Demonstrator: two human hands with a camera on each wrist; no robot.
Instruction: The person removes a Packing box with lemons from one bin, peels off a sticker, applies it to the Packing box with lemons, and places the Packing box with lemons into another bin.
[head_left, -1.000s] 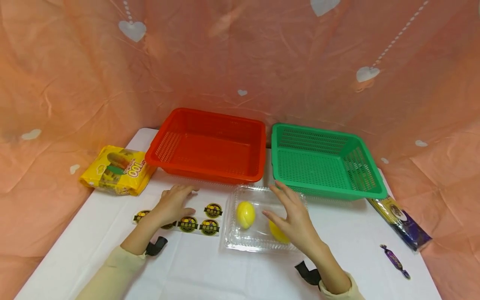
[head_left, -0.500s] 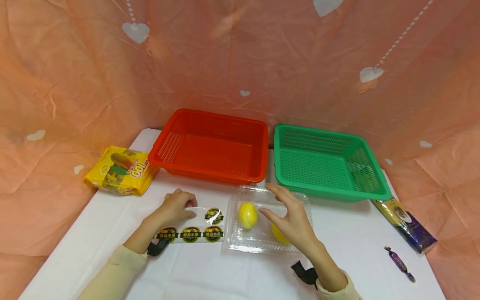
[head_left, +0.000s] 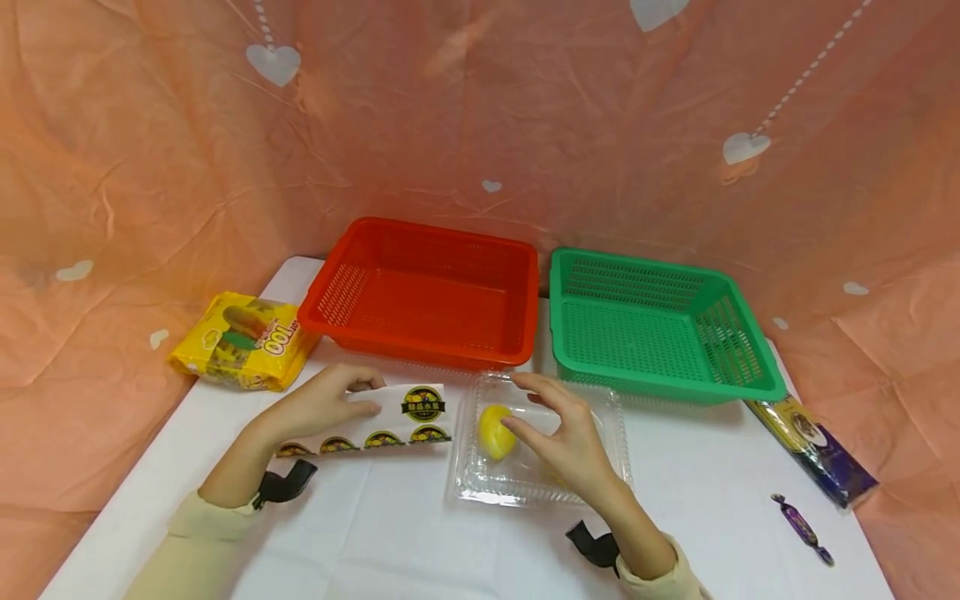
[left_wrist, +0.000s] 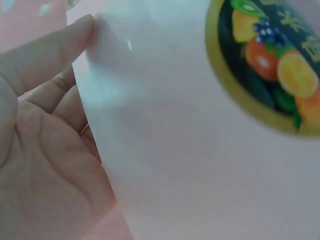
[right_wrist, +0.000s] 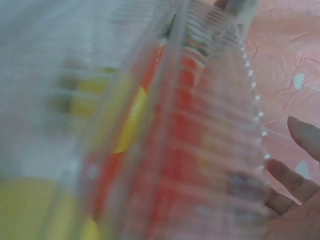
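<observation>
My left hand point(head_left: 322, 407) pinches the left part of a white sticker sheet point(head_left: 390, 408) with round black-and-gold fruit labels. The sheet is lifted and tilted toward me; in the left wrist view, the thumb presses its white face point(left_wrist: 160, 150) at the edge. A clear plastic clamshell box point(head_left: 480, 492) sits to the right of the sheet. Inside it is a yellow lemon-like fruit point(head_left: 497, 432); a second is mostly hidden behind my right hand point(head_left: 573, 446). That hand hovers over the box, fingers spread in a loose arch, holding nothing. The right wrist view shows its fingers point(right_wrist: 300, 185) beside the blurred box wall.
A red basket point(head_left: 420, 354) and a green basket point(head_left: 660, 387) stand behind. A yellow snack pack point(head_left: 243, 342) lies at left. On the right are a purple-and-gold packet point(head_left: 813, 450) and a purple wrapped candy point(head_left: 802, 529). A peach cloth point(head_left: 480, 108) hangs behind the table.
My left hand has taken hold of the sticker sheet, which lay flat, and raised and tilted it. My right hand has shifted slightly left over the box, covering more of the second yellow fruit.
</observation>
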